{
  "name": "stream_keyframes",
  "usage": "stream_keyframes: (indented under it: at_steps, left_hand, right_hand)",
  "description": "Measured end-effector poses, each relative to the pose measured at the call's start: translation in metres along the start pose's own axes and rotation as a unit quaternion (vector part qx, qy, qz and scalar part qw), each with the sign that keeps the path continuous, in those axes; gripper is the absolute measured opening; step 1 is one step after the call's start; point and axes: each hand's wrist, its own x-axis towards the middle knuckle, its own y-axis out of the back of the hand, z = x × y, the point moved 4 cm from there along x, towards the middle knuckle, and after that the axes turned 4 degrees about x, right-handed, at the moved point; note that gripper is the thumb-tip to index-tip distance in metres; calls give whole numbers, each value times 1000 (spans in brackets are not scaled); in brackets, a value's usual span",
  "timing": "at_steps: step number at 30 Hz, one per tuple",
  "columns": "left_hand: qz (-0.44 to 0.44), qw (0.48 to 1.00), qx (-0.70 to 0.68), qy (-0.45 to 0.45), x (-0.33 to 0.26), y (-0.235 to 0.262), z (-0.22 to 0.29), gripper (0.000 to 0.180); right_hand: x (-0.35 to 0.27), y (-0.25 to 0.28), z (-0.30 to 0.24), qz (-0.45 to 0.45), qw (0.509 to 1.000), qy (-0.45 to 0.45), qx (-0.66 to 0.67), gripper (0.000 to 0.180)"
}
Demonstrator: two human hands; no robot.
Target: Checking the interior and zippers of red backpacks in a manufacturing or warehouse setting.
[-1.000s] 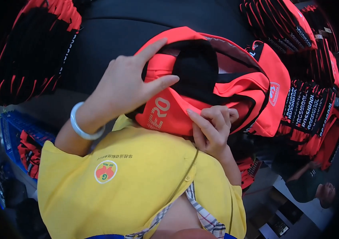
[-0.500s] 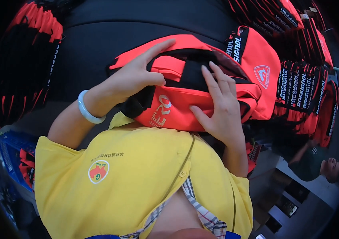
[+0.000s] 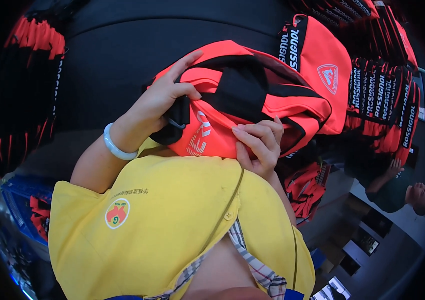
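A red and black bag lies in front of my chest with its long top opening facing up. Black and red fabric shows inside the opening. My left hand grips the bag's left end, thumb over the near rim and index finger stretched along the far red side. Its other fingers are largely hidden. At the near edge, right of the bag's middle, my right hand pinches the red fabric between thumb and bent fingers.
Another red bag stands just beyond, on the dark table. Stacked red and black pieces line the right side, with another stack at left. A blue crate sits lower left. A person is at far right.
My right hand has left the opening and moved nearer, its spread fingers closing on the near edge. The opening now gapes wider, showing more black fabric inside. My left hand stays at the left end.
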Motion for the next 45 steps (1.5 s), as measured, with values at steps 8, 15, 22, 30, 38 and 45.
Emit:
stream_keyframes:
  at_steps: [8, 15, 22, 30, 38, 45]
  left_hand:
    - [13, 1000, 4, -2, -6, -7, 5, 82]
    - [34, 999, -2, -1, -3, -8, 3, 82]
    - [42, 999, 1, 5, -2, -11, 2, 81]
    - [47, 999, -4, 2, -4, -13, -1, 80]
    - [51, 999, 0, 0, -4, -13, -6, 79]
    - [42, 999, -7, -9, 2, -18, -2, 80]
  right_hand:
    - [-14, 2, 4, 70, 997, 13, 16, 20]
    - [-14, 10, 12, 90, 996, 10, 6, 19]
    - [0, 27, 24, 161, 982, -99, 2, 25]
    - [30, 31, 30, -23, 989, -139, -46, 16]
    - [46, 36, 32, -183, 974, 34, -131, 19]
    - [54, 38, 49, -165, 986, 13, -39, 20]
